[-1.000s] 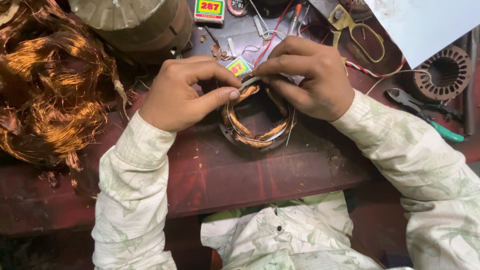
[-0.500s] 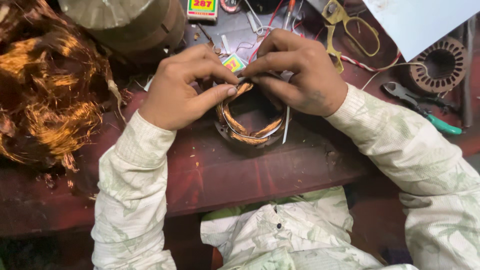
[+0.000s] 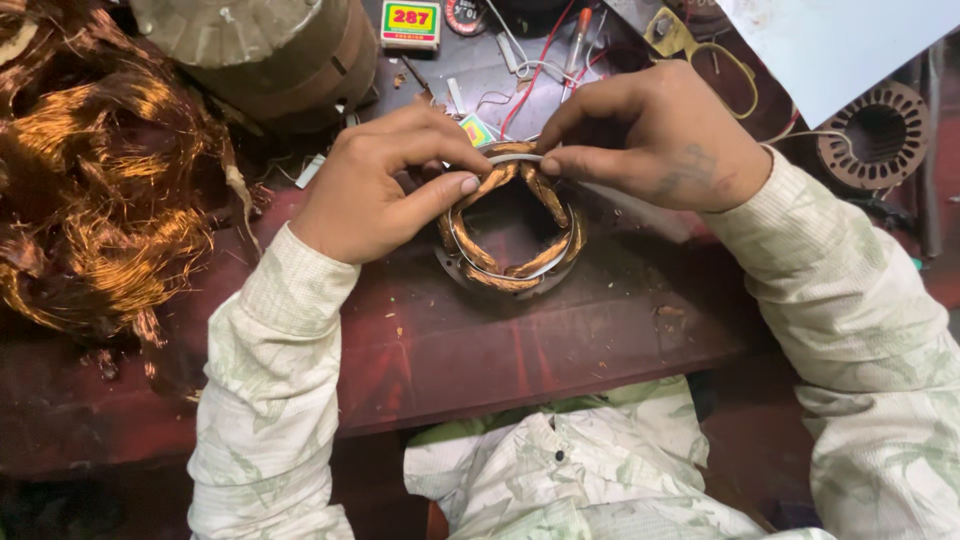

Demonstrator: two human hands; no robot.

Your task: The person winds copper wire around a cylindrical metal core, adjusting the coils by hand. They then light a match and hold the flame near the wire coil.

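Copper wire, loose and tangled in a large heap, far left of the worktop; not touched by either hand.

Drum, dull metal with a brown side, upper left, behind the left hand; a small green-and-yellow box just to its right.

Left hand: fingers curled, thumb tip pressed on the upper left of the stator, against the copper coil. It steadies rather than grips; nothing is enclosed in it.

Stator: round metal ring with copper windings laid about its dark open centre, flat on the dark red worktop, between the two hands and directly before the person. Compared with half a second ago it sits in the same place; the hands have parted slightly, so more of the ring shows.

White strip: thin, pale, arched over the top edge of the winding. Earlier it was hidden under the fingers; now it lies exposed along the coil, which suggests it is being seated there.

Right hand: thumb and forefinger pinched together on the right end of the strip, other fingers arched above.

Red and white leads, behind the stator.

Second stator core, bare and brown, far right, well apart from the work.
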